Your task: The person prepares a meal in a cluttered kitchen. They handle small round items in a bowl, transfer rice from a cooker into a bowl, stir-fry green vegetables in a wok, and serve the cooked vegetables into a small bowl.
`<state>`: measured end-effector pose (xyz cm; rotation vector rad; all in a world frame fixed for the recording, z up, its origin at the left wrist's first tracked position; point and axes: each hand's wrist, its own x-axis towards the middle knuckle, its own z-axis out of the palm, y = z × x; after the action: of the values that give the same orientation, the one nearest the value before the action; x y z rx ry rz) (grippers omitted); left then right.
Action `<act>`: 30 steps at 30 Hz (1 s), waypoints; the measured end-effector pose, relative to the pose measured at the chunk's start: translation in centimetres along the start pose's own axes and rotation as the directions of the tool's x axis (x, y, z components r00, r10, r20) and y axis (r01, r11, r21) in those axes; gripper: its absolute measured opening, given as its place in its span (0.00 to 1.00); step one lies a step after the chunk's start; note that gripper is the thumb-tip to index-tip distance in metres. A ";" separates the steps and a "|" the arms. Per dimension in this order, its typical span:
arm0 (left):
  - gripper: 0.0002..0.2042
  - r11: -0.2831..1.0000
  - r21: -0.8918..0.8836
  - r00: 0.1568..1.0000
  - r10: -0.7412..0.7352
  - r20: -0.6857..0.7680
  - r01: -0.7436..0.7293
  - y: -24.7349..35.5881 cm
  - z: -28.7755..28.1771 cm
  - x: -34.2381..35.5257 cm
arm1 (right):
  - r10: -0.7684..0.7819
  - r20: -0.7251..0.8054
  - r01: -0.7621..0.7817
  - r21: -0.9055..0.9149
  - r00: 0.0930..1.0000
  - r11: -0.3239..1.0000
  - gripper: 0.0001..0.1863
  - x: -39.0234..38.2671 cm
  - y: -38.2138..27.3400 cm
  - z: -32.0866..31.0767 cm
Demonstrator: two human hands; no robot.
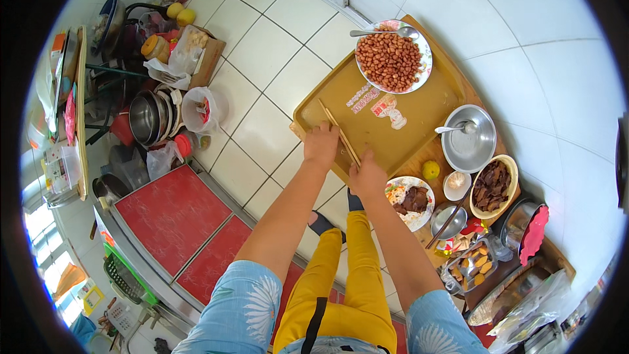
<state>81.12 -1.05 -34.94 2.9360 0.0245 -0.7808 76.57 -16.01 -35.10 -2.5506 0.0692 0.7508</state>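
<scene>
A pair of wooden chopsticks lies along the near left edge of a yellow-brown tray. My left hand is closed at their upper part, fingers curled over the tray's edge. At their lower end, my right hand is closed with its fingertips on them. Some fingers of both hands are hidden beneath. On the tray's far part stands a white floral plate heaped with reddish-brown peanuts. A metal spoon rests across the plate's far side.
Right of the tray are a steel bowl with a spoon, a yellow fruit, a bowl of dark slices and a plate of food. A red-topped counter stands at left, below pots and a white bucket.
</scene>
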 end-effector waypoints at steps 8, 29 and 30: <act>0.07 0.951 -0.285 0.992 0.106 -0.074 -0.123 -1.8 0.3 -0.2 | 0.120 0.003 -0.098 0.598 0.993 0.795 0.11 -11.5 6.7 -0.3; 0.10 -0.390 -0.920 0.667 -0.695 0.268 -0.037 -36.3 -7.1 -12.2 | 0.602 0.461 -0.758 0.413 0.652 0.505 0.05 -30.3 17.6 -8.3; 0.11 -0.381 -0.922 0.665 -0.707 0.239 -0.074 -39.6 -6.1 -13.0 | 0.623 0.446 -0.764 0.444 0.642 0.468 0.05 -30.9 17.0 -9.0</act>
<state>71.20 39.09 -27.04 1.1234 1.1732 0.2434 51.81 -37.79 -19.67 -1.7187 1.1742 1.0844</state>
